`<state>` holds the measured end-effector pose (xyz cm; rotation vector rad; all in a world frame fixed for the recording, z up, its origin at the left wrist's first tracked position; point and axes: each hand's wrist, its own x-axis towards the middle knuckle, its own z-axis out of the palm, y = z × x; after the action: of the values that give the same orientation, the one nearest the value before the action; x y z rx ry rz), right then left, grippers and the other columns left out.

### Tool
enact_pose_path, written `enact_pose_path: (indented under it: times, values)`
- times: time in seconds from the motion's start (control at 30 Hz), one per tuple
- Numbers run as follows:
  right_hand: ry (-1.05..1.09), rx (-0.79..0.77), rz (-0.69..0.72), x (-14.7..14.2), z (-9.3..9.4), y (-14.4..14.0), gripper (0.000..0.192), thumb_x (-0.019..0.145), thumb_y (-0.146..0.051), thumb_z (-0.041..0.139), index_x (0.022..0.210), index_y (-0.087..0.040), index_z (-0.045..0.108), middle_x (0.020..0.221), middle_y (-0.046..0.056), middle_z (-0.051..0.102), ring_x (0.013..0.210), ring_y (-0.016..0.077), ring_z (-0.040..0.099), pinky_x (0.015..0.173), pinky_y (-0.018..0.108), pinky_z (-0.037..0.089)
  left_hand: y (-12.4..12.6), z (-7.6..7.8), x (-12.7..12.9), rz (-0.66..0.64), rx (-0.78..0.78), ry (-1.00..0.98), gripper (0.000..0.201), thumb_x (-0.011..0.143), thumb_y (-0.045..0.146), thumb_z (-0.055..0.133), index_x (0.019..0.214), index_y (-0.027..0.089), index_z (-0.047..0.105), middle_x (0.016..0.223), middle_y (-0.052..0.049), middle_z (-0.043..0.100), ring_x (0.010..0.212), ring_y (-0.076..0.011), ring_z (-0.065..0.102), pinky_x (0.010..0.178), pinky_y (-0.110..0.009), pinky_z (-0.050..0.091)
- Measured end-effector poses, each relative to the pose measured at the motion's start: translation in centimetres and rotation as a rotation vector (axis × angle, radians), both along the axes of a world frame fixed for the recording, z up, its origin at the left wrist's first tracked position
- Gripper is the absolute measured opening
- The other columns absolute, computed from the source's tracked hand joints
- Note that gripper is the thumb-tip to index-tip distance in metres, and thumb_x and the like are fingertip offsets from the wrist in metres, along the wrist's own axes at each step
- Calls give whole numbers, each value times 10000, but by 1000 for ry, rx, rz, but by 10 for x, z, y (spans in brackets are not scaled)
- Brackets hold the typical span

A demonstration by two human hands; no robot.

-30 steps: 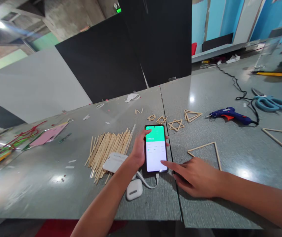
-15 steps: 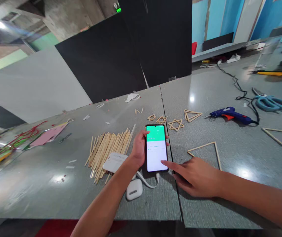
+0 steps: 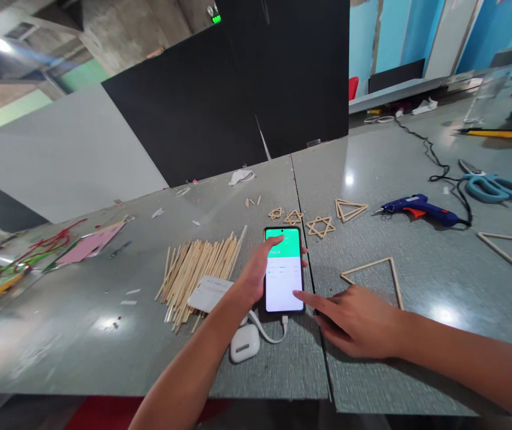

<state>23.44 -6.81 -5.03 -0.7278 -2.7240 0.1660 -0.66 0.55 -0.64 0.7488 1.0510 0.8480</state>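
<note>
The slim black smartphone with a lit green-and-white screen (image 3: pixel 284 270) lies flat on the grey tabletop (image 3: pixel 103 298), cable plugged in. It looks rigid, slick and breakable, best gripped by its long edges. The left hand (image 3: pixel 256 272) cups its side, thumb across the screen; the right hand (image 3: pixel 354 319) rests open, forefinger at its lower corner.

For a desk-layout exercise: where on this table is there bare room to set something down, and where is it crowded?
Bare patches: left of the stick pile, and between the glue gun and the near stick triangle. Crowded: around the phone, held by the left hand, with the right hand alongside.
</note>
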Motion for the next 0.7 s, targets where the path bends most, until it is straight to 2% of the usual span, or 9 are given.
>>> enact_pose_path:
  times: [0.2, 0.47, 0.7]
  values:
    - [17, 5, 0, 0, -3, 0, 714, 1021, -167, 557, 1720, -100, 423, 756, 18, 813, 541, 175, 626, 589, 406, 132, 1, -3, -1, 36, 79, -97, 572, 967, 541, 671, 1273, 86, 836, 990, -191, 875, 810, -351, 834, 697, -399, 628]
    - [5, 7, -1, 0, 0, 0, 708, 1025, -169, 570, 1716, -92, 434, 747, 17, 809, 549, 173, 634, 592, 405, 126, -1, 4, 6, 32, 64, -95, 569, 913, 531, 595, 1216, 123, 850, 1013, -203, 873, 900, -399, 837, 726, -454, 645]
    - [-11, 1, -5, 0, 0, 0, 727, 1019, -185, 586, 1724, -79, 443, 756, 28, 814, 562, 182, 662, 589, 402, 124, -2, 7, 5, -11, 63, -80, 553, 824, 496, 633, 1174, 134, 862, 981, -203, 872, 955, -431, 836, 759, -475, 653]
